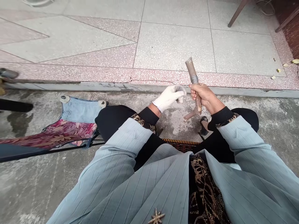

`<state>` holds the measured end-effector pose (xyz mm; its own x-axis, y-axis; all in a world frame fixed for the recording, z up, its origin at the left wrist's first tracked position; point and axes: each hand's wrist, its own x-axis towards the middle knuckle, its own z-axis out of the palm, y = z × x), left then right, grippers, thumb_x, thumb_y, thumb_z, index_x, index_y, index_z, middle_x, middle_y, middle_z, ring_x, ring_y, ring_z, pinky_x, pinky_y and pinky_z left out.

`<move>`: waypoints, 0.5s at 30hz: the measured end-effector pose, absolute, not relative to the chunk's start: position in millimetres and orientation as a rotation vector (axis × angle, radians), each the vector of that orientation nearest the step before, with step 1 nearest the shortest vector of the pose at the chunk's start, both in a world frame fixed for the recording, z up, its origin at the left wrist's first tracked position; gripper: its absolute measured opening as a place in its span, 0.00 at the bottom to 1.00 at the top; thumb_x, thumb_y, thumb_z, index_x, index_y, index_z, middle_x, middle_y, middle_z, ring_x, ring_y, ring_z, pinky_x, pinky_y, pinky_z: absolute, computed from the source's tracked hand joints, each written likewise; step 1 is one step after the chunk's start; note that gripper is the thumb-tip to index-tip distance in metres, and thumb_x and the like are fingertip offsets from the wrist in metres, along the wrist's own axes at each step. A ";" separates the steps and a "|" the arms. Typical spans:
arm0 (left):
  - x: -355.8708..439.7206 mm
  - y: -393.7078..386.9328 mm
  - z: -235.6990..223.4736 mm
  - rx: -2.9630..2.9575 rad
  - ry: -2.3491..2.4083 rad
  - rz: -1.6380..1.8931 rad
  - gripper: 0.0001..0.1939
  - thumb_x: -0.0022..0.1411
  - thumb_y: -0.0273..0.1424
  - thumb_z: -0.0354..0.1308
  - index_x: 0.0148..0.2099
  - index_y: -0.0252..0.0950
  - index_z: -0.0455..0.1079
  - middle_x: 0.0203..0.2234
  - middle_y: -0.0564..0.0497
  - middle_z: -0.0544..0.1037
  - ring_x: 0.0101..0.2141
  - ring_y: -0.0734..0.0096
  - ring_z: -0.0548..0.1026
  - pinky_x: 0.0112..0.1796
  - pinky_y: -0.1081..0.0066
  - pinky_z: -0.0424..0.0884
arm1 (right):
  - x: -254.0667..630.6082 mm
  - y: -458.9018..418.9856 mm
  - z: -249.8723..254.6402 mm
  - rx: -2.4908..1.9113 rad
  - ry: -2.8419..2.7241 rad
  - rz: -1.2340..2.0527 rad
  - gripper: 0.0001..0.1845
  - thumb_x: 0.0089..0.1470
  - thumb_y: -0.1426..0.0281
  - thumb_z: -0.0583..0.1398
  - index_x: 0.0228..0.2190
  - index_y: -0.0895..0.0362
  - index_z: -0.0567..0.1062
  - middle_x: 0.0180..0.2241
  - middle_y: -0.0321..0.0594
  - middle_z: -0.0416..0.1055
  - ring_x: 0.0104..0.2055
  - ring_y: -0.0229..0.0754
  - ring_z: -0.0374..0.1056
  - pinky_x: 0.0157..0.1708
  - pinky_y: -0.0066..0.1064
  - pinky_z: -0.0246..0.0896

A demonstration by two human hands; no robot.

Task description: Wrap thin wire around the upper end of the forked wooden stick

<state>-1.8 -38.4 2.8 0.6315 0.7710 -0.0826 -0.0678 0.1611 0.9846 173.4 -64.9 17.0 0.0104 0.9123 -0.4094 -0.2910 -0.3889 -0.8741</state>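
My right hand (202,95) is closed around a forked wooden stick (191,67), held upright with a slight lean to the left. Above my fist, several turns of grey wire (194,79) wrap the stick; its short side branch points down and left. My left hand (170,97), in a white knit glove, is curled closed just left of the stick, apart from it. What its fingers hold, if anything, is hidden. A thin dark line (151,81) runs along the step edge behind the glove; whether it is wire or a crack I cannot tell.
Ahead lies a raised tiled step (173,46) with a low concrete edge. A folding chair (74,130) with denim and red floral cloth stands at left. Wooden furniture legs (237,14) stand at upper right, near small yellowish scraps (278,70). A dark tube (16,105) shows far left.
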 end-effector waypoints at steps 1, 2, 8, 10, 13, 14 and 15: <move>-3.9 -37.8 3.2 1.302 0.702 0.607 0.06 0.59 0.30 0.59 0.33 0.31 0.69 0.16 0.56 0.69 0.18 0.80 0.66 0.23 0.77 0.65 | 175.3 -65.1 18.7 -1.308 -0.728 1.554 0.14 0.52 0.71 0.67 0.26 0.56 0.65 0.17 0.28 0.59 0.16 0.29 0.54 0.15 0.22 0.52; -6.1 -37.3 3.4 1.320 0.712 0.542 0.05 0.59 0.29 0.59 0.34 0.31 0.69 0.17 0.56 0.69 0.18 0.80 0.66 0.23 0.77 0.64 | 177.8 -65.1 20.8 -1.306 -0.744 1.554 0.15 0.52 0.70 0.67 0.26 0.56 0.65 0.17 0.28 0.59 0.16 0.29 0.53 0.15 0.22 0.52; -17.3 -35.7 -4.5 1.332 0.650 0.376 0.04 0.65 0.30 0.56 0.40 0.34 0.68 0.18 0.58 0.66 0.17 0.80 0.65 0.22 0.77 0.62 | 203.2 -63.5 32.0 -1.309 -0.988 1.707 0.26 0.54 0.46 0.63 0.29 0.57 0.68 0.18 0.30 0.58 0.16 0.30 0.52 0.14 0.24 0.51; -19.4 -35.4 -8.7 1.358 0.664 0.342 0.05 0.66 0.32 0.55 0.41 0.35 0.67 0.19 0.58 0.65 0.17 0.80 0.64 0.21 0.77 0.60 | 212.0 -64.1 33.4 -1.284 -1.119 1.731 0.29 0.55 0.42 0.60 0.30 0.57 0.69 0.18 0.31 0.58 0.16 0.31 0.51 0.14 0.25 0.50; -20.4 -35.3 -13.8 1.496 0.751 0.270 0.05 0.66 0.32 0.54 0.42 0.35 0.67 0.20 0.58 0.66 0.16 0.80 0.62 0.21 0.77 0.60 | 220.1 -67.9 37.6 -1.176 -1.491 1.896 0.30 0.56 0.42 0.59 0.32 0.59 0.73 0.19 0.33 0.63 0.17 0.31 0.55 0.17 0.25 0.53; -20.2 -35.3 -14.9 1.558 0.781 0.255 0.05 0.66 0.31 0.54 0.41 0.35 0.67 0.21 0.57 0.66 0.17 0.80 0.63 0.22 0.76 0.60 | 220.8 -69.6 39.8 -1.122 -1.669 1.986 0.29 0.55 0.43 0.61 0.31 0.60 0.74 0.20 0.34 0.65 0.18 0.31 0.57 0.18 0.25 0.54; -20.0 -35.1 -15.8 1.617 0.803 0.249 0.05 0.65 0.31 0.54 0.41 0.35 0.68 0.21 0.57 0.67 0.18 0.79 0.64 0.23 0.76 0.61 | 220.6 -71.4 42.0 -1.071 -1.859 2.071 0.28 0.55 0.45 0.62 0.30 0.60 0.74 0.21 0.35 0.67 0.19 0.31 0.59 0.20 0.25 0.55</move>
<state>-20.0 -35.1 -15.8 0.7342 0.6206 -0.2753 0.3558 -0.0063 0.9346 220.6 -71.4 42.0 -0.7310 0.5552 -0.3967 0.3347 -0.2149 -0.9175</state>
